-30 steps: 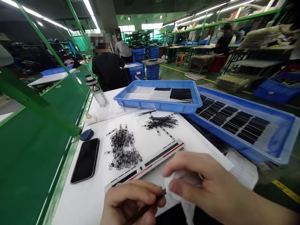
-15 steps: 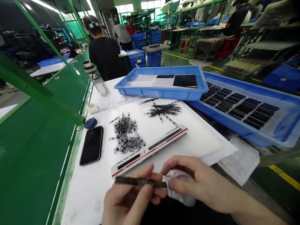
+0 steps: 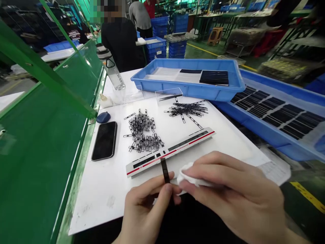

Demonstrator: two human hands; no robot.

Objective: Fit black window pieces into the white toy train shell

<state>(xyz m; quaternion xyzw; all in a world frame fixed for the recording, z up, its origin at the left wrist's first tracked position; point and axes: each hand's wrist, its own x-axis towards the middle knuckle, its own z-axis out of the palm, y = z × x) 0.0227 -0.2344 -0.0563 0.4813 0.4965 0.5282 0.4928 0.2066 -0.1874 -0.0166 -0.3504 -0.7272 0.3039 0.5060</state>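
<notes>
My left hand point(image 3: 154, 200) pinches a dark, thin strip point(image 3: 165, 169) between thumb and fingers; its far end points away from me, close to the train-car shell. Beside it, my right hand point(image 3: 228, 186) grips a crumpled white cloth point(image 3: 188, 174) near the left fingertips. Just beyond both hands lies a white model train-car side point(image 3: 175, 149) with a red stripe and dark windows. Two heaps of small black frames rest behind it: a left pile of frames point(image 3: 143, 130) and a right pile of longer strips point(image 3: 188, 110).
A phone point(image 3: 104, 140) and a dark blue round object point(image 3: 103, 117) lie at the table's left. A bottle point(image 3: 115, 74) stands behind. One blue tray point(image 3: 188, 88) sits at the back, another blue tray point(image 3: 279, 135) to the right. Tweezers point(image 3: 167, 97) rest behind the piles. A person point(image 3: 122, 44) sits beyond.
The dark strip has turned from lying sideways to pointing away from me. My right hand with the cloth has moved right, off the strip. The view has shifted slightly.
</notes>
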